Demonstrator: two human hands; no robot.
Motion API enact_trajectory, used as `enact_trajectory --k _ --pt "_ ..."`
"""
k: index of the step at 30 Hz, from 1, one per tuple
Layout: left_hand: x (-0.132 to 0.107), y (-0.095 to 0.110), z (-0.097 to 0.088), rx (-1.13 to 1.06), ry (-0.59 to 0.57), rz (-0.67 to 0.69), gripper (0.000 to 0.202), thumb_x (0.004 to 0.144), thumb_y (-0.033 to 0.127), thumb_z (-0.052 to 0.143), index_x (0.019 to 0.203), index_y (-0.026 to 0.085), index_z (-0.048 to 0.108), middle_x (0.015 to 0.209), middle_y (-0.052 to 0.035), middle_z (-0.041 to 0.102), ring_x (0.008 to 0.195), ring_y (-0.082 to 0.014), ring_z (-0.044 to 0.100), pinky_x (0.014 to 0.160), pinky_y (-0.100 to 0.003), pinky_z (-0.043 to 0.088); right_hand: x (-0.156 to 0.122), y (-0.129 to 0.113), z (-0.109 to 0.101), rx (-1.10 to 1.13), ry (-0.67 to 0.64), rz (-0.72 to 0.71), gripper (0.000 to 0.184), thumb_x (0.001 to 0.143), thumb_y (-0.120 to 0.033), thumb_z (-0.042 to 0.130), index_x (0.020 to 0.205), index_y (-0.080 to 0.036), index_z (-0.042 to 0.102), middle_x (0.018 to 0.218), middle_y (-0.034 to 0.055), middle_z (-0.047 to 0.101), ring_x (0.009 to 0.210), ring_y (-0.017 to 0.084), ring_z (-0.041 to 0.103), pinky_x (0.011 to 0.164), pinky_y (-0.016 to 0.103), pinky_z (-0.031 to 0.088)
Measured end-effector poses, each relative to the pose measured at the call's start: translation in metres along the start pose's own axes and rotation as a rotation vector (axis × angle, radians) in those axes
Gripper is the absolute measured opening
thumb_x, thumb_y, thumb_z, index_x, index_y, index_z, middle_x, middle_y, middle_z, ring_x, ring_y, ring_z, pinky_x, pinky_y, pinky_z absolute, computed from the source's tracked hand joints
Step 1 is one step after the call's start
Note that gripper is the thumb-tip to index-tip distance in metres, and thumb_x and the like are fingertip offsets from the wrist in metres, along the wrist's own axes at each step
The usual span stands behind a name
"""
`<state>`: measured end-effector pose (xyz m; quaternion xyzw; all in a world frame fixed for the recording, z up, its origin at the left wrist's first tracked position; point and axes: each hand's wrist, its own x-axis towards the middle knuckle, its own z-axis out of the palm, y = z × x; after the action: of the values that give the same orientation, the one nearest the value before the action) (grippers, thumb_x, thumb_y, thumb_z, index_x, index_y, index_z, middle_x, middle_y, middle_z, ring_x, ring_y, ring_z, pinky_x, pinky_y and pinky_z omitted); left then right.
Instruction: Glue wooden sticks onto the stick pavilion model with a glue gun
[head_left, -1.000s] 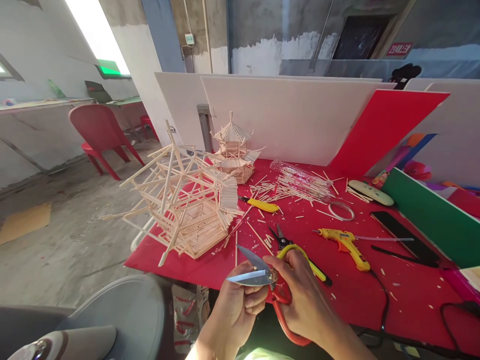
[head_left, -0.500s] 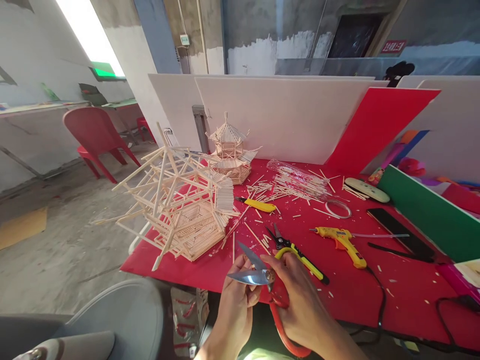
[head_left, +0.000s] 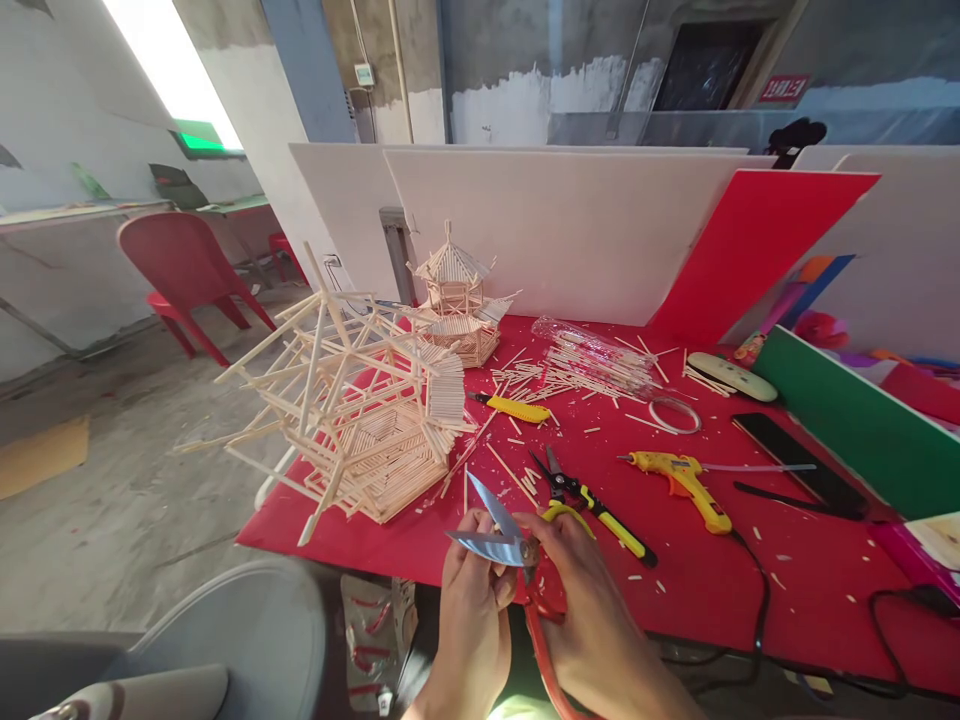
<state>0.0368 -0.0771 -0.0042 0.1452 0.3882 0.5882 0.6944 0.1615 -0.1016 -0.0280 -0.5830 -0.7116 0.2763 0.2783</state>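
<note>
My right hand point(head_left: 589, 600) grips red-handled scissors point(head_left: 491, 547), their blades spread apart and pointing up-left. My left hand point(head_left: 472, 600) is closed in a pinch right behind and below the blades; a small pale bit shows at its fingertips, mostly hidden by the scissors. Both hands are at the table's front edge. Just beyond the right hand lie black-and-yellow pruning shears point(head_left: 592, 505). To the left stands an open frame of wooden sticks point(head_left: 352, 400) with a hexagonal slatted base.
A small stick pagoda point(head_left: 454, 300) stands at the back of the red table point(head_left: 600, 460). A yellow utility knife point(head_left: 517, 408), loose sticks point(head_left: 540, 378), a tape ring point(head_left: 675, 415), a yellow glue gun point(head_left: 690, 485) with its cord and a phone point(head_left: 795, 460) lie about. White boards point(head_left: 555, 230) stand behind.
Both hands and the scissors have shifted slightly left and toward me. The blades stay apart. The view has shifted a little; the things on the table have not moved.
</note>
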Motion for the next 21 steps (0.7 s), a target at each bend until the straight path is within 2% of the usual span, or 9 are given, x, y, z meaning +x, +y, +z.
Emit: enact_trajectory --k 3,8,13,16,19,21 --pt "0.000 -0.001 -0.001 -0.002 -0.018 0.019 0.033 0.073 0.034 0.079 0.070 0.019 0.049 0.057 0.0075 0.037 0.048 -0.0056 0.025 0.044 -0.018 0.020 0.000 -0.002 -0.001 0.014 -0.025 0.013 0.077 0.072 -0.009 0.053 0.142 -0.033 0.034 0.124 0.0089 0.045 0.123 0.029 0.045 0.101 0.048 0.046" --pt "0.011 -0.001 -0.008 0.043 -0.115 -0.078 0.045 0.075 0.055 0.072 0.064 0.020 0.046 0.049 0.0074 0.038 0.042 -0.0056 0.026 0.041 -0.019 0.018 0.001 0.000 -0.009 -0.017 -0.062 0.032 0.078 0.071 -0.009 0.052 0.144 -0.031 0.034 0.133 0.0099 0.043 0.129 0.029 0.043 0.101 0.043 0.047" --pt "0.025 0.004 -0.022 0.178 -0.171 -0.069 0.050 0.067 0.053 0.080 0.059 0.018 0.046 0.044 0.0083 0.038 0.039 -0.0031 0.025 0.040 -0.018 0.015 0.002 0.000 -0.017 -0.047 -0.131 0.019 0.077 0.072 -0.009 0.052 0.144 -0.030 0.037 0.140 0.0109 0.042 0.135 0.030 0.040 0.106 0.045 0.045" --pt "0.028 0.012 -0.026 0.206 -0.205 -0.107 0.050 0.063 0.050 0.085 0.059 0.017 0.047 0.046 0.0089 0.038 0.039 -0.0019 0.023 0.040 -0.018 0.015 0.001 0.008 -0.022 -0.065 -0.196 0.004 0.081 0.072 -0.009 0.053 0.148 -0.029 0.034 0.146 0.0120 0.039 0.142 0.032 0.031 0.110 0.049 0.041" --pt "0.027 0.018 -0.028 0.235 -0.304 -0.125 0.044 0.064 0.048 0.085 0.064 0.015 0.056 0.049 0.0071 0.042 0.041 -0.0023 0.027 0.042 -0.019 0.015 -0.001 0.020 -0.024 -0.045 -0.272 -0.003 0.084 0.075 -0.008 0.050 0.153 -0.028 0.026 0.155 0.0101 0.033 0.149 0.031 0.020 0.114 0.051 0.036" --pt "0.027 0.019 -0.029 0.240 -0.349 -0.131 0.042 0.063 0.047 0.086 0.070 0.014 0.062 0.052 0.0053 0.047 0.043 -0.0030 0.031 0.043 -0.019 0.016 -0.002 0.026 -0.025 -0.043 -0.298 0.013 0.078 0.081 -0.013 0.050 0.154 -0.027 0.025 0.158 0.0095 0.030 0.150 0.030 0.016 0.115 0.050 0.035"
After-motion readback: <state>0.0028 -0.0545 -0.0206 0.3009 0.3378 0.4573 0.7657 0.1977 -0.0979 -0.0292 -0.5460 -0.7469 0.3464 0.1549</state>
